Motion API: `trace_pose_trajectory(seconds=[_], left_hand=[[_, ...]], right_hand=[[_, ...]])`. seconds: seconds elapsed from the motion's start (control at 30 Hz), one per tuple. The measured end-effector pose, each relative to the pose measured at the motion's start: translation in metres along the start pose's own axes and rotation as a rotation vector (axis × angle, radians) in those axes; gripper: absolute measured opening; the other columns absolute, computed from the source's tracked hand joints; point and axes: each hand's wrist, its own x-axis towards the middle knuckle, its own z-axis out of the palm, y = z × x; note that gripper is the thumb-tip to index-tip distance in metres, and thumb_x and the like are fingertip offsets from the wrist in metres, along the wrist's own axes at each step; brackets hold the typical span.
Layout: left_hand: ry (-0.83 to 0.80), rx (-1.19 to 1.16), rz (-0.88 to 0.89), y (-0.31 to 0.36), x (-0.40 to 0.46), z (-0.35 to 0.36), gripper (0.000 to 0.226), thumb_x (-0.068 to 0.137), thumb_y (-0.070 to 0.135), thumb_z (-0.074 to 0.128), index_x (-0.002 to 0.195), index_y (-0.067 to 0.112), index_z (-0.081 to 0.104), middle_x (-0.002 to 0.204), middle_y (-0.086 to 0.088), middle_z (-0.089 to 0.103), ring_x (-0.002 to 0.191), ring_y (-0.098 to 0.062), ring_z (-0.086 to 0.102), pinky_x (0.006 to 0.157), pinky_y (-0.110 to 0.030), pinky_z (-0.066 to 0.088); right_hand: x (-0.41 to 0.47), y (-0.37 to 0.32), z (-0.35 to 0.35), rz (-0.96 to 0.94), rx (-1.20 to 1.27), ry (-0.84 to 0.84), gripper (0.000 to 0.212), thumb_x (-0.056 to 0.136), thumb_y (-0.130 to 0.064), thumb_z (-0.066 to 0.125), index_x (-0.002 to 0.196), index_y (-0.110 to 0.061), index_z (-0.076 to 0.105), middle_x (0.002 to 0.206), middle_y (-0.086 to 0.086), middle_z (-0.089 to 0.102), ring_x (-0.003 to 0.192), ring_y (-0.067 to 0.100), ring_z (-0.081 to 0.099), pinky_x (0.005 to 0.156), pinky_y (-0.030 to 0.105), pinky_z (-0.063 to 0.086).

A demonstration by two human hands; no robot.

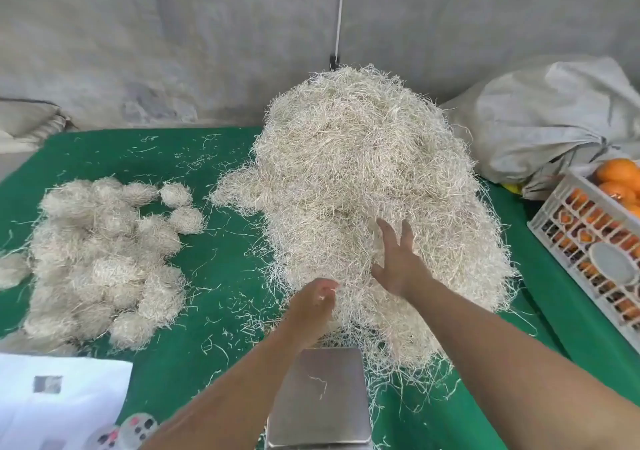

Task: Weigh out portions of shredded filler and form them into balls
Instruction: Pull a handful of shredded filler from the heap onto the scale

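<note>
Right hand (394,259): open, fingers spread and straight, palm down on the near face of the filler heap; it presses the strands and grips nothing.
Left hand (313,302): at the heap's near edge, about 7 o'clock of the right hand, fingers loosely curled with a few strands clinging; whether it pinches a tuft I cannot tell.
Filler heap (363,179): large loose mound of pale shredded strands, centre of the desk, running from 12 o'clock down to the scale.
Handling, judged: very light, soft and springy; strands tangle, so a pulled tuft will drag neighbours and shed bits. No risk of breakage.
Where to take hold, judged: the thin near fringe, with a full-hand grab from above; a deep grab in the crown would lift too much.
Scale (320,397): steel platform at 6 o'clock, touching the heap's near fringe, carrying one stray strand only; no portion is on it.
Finished balls (104,262): a cluster at 9 o'clock, well apart from the heap.
Desk (214,318): green covering, littered with loose strands.
Crate (588,242): white, holding oranges, at 3 o'clock.
Sack (540,120): grey, at 2 o'clock.
</note>
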Motion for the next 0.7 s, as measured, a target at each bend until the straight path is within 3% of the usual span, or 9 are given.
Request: trace_pose_trajectory(seconds=[0.07,0.17,0.23,0.33,0.4,0.5,0.53,0.6,0.7], left_hand=[[-0.011,0.001,0.003,0.002,0.008,0.003,0.031,0.110,0.030,0.044,0.138,0.022,0.056,0.132,0.004,0.062,0.105,-0.022,0.069,0.070,-0.014,0.050],[-0.048,-0.027,-0.023,0.000,0.018,0.008,0.031,0.109,0.032,0.046,0.138,0.027,0.055,0.132,0.009,0.061,0.107,-0.005,0.064,0.084,-0.020,0.054],[-0.040,-0.109,-0.085,-0.001,0.028,0.008,0.031,0.108,0.033,0.047,0.138,0.029,0.054,0.128,0.012,0.060,0.091,-0.006,0.066,0.066,-0.018,0.051],[0.010,-0.274,-0.177,0.000,0.041,0.007,0.029,0.106,0.036,0.049,0.135,0.033,0.054,0.129,0.011,0.060,0.059,0.001,0.056,0.051,-0.018,0.046],[0.036,-0.347,-0.178,0.007,0.050,0.006,0.036,0.106,0.047,0.050,0.139,0.032,0.050,0.139,0.005,0.058,0.083,0.006,0.062,0.069,-0.017,0.051],[0.056,-0.589,-0.245,0.024,0.062,0.002,0.065,0.100,0.068,0.043,0.154,0.033,0.034,0.159,-0.003,0.039,0.136,-0.023,0.047,0.110,-0.048,0.042],[0.052,-0.670,-0.275,0.032,0.066,0.000,0.068,0.100,0.070,0.042,0.157,0.037,0.028,0.165,-0.001,0.031,0.144,-0.029,0.039,0.116,-0.055,0.034],[-0.015,-0.786,-0.300,0.046,0.070,-0.003,0.061,0.105,0.061,0.042,0.159,0.042,0.024,0.170,0.001,0.022,0.151,-0.030,0.030,0.116,-0.049,0.035],[-0.095,-0.922,-0.325,0.065,0.072,-0.006,0.064,0.103,0.062,0.045,0.156,0.026,0.040,0.164,-0.005,0.036,0.151,-0.032,0.035,0.117,-0.044,0.037]], right_hand=[[0.017,-0.002,-0.006,0.040,0.008,-0.046,0.116,0.094,-0.012,0.071,0.158,-0.050,-0.017,0.169,0.012,-0.028,0.089,0.025,0.073,0.073,0.034,0.061],[0.038,0.004,0.000,0.126,0.045,-0.119,0.112,0.093,-0.008,0.073,0.164,-0.033,-0.010,0.162,0.025,0.034,0.104,0.031,0.071,0.082,0.036,0.060],[0.043,0.010,0.009,0.168,-0.077,-0.168,0.079,0.096,-0.011,0.070,0.160,-0.014,0.023,0.141,0.018,0.058,0.102,0.026,0.067,0.087,0.034,0.057],[0.041,0.009,0.020,0.114,-0.143,-0.170,0.029,0.099,-0.005,0.055,0.128,-0.006,0.059,0.121,0.012,0.066,0.102,0.025,0.063,0.089,0.034,0.054],[0.034,0.002,0.023,0.027,-0.094,-0.123,0.011,0.098,-0.005,0.054,0.101,-0.008,0.064,0.103,0.009,0.064,0.093,0.026,0.063,0.082,0.036,0.055],[0.020,-0.008,0.023,-0.170,-0.072,-0.009,0.031,0.095,-0.006,0.059,0.075,-0.024,0.044,0.089,-0.001,0.047,0.082,0.019,0.050,0.067,0.022,0.037],[0.014,-0.011,0.022,-0.239,-0.054,0.030,0.036,0.092,-0.003,0.061,0.074,-0.025,0.040,0.087,-0.003,0.043,0.080,0.018,0.046,0.065,0.021,0.031],[0.005,-0.016,0.021,-0.352,0.028,0.074,0.035,0.087,0.004,0.064,0.076,-0.022,0.042,0.087,-0.003,0.041,0.077,0.017,0.043,0.066,0.024,0.029],[-0.005,-0.021,0.017,-0.421,0.218,0.073,0.023,0.084,0.010,0.062,0.091,-0.011,0.058,0.093,0.001,0.048,0.080,0.018,0.050,0.068,0.031,0.039]])
